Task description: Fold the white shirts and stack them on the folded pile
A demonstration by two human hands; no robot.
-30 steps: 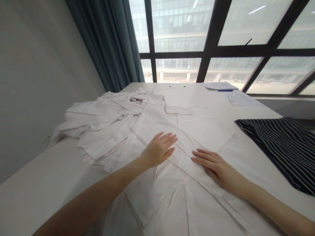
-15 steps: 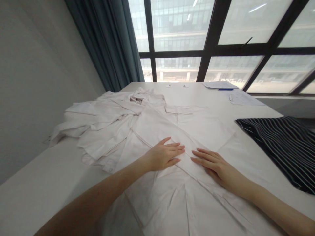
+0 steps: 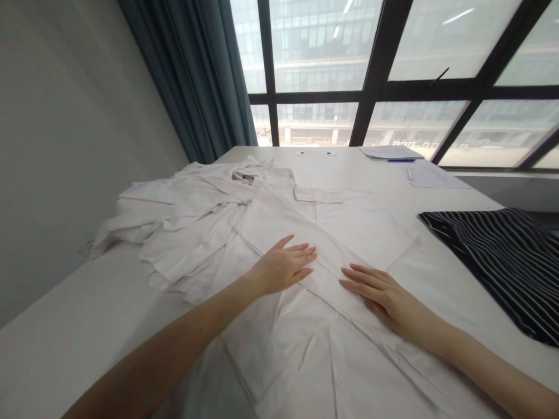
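Note:
A white shirt (image 3: 305,361) lies spread over the table in front of me, with a long strip of its cloth folded diagonally across it. My left hand (image 3: 286,265) rests flat on this strip, fingers stretched and thumb apart. A short way to its right, my right hand (image 3: 375,294) lies on the cloth too, its fingers extended and pointing left. Neither hand grips the fabric. Some creases run through the part nearest me, and the shirt's near end passes out of the frame.
Several crumpled white garments (image 3: 187,215) are heaped at the left side of the white table (image 3: 314,166). A black striped cloth (image 3: 502,262) lies at the right edge. Papers (image 3: 388,151) and a blue pen (image 3: 400,160) are at the far end, below the window.
My left hand has slid slightly up and to the left over the cloth, widening the gap to my right hand. The right hand has stayed in place.

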